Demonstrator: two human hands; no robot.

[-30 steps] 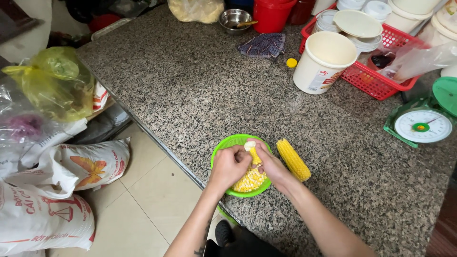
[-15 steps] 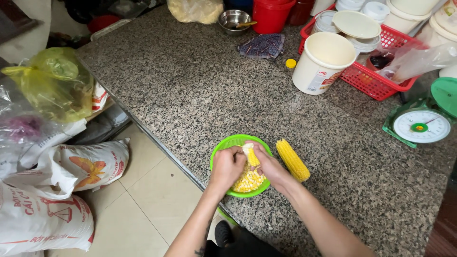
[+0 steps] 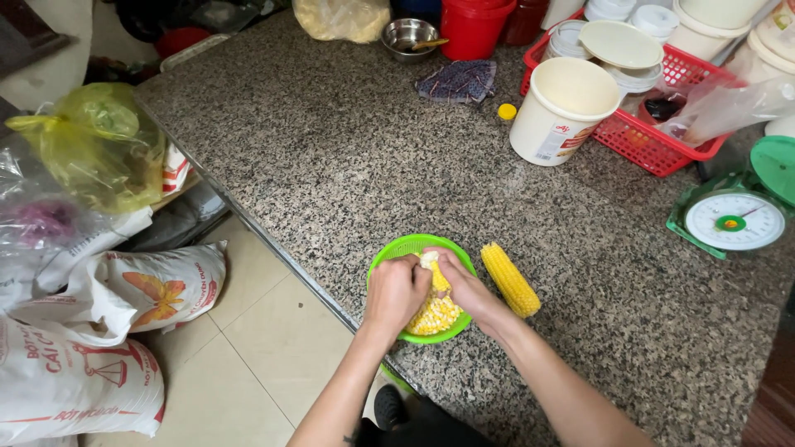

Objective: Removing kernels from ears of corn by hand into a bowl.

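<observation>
Both hands, left hand and right hand, clenched on a part-stripped corn cob over round green plastic bowl holding loose kernels. Whole ridged cob just beside on speckled granite worktop.

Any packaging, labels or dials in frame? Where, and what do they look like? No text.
White sacks: floor, left; woven, red print, orange butterfly picture.
Yellow plastic bag: left of counter; translucent, knotted.
White bucket: counter, beside red basket; small red-and-blue label.
Kitchen scale: counter, right; green body, round white dial.
</observation>
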